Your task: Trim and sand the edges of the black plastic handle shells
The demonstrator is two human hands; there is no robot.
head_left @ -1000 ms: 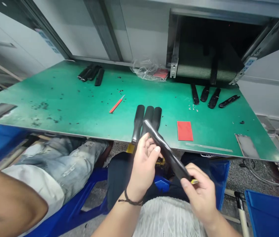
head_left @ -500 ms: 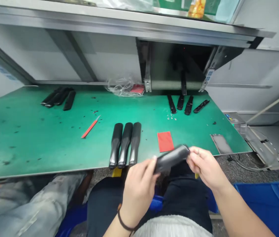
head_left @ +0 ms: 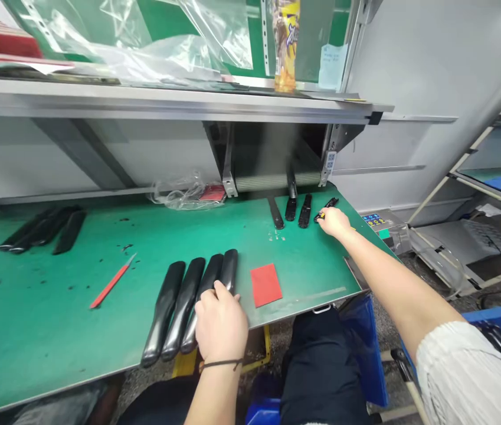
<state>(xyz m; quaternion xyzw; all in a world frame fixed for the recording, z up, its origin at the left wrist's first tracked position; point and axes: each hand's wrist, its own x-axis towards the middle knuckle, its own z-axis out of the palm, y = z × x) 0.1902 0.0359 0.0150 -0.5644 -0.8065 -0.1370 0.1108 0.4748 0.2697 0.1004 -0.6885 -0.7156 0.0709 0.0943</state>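
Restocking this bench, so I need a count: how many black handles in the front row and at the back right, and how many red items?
Front-row black handles: 4
Back-right black handles: 3
Thin black piece: 1
Red craft knife: 1
Red card: 1
Red scrap: 1
Total: 11

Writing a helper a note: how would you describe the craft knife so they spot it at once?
On the green mat, find the row of four black pieces under the left hand. Just left of them lies the craft knife, alone and slanting; its slim red handle and small metal blade set it apart from the wider red pad.
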